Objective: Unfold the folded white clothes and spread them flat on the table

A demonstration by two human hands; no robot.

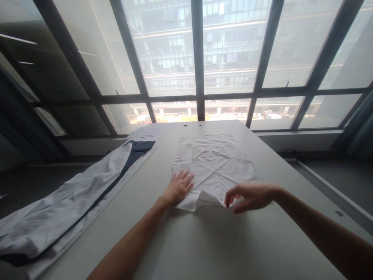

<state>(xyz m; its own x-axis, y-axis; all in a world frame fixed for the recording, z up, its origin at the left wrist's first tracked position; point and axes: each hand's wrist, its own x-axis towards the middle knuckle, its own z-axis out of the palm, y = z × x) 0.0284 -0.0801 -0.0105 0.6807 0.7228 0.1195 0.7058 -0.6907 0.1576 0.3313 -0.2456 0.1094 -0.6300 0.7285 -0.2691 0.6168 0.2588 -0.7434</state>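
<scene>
On the table (180,241), straight ahead of both hands, lies the white cloth (214,161), spread flat and partly folded, with crease lines crossing its middle. Its long axis runs near to far, from the hands toward the window (198,58); its far edge lies square to the table's far end, while the near edge is rumpled and lifted.

The left hand (179,186) rests palm down, fingers spread and released, pressing the cloth's near-left corner flat against the table. The right hand (250,196) is at the near edge, right of centre, thumb and fingers pinched on a raised fold of the cloth. Both hands touch the cloth, so neither is nearer, but only the right one has a grip. The bulk of the cloth lies beyond the hands, farther from the person.

Well apart, at the table's left edge, a second garment (72,198) in white with a dark panel lies stretched out, also running near to far and angled slightly right.
</scene>
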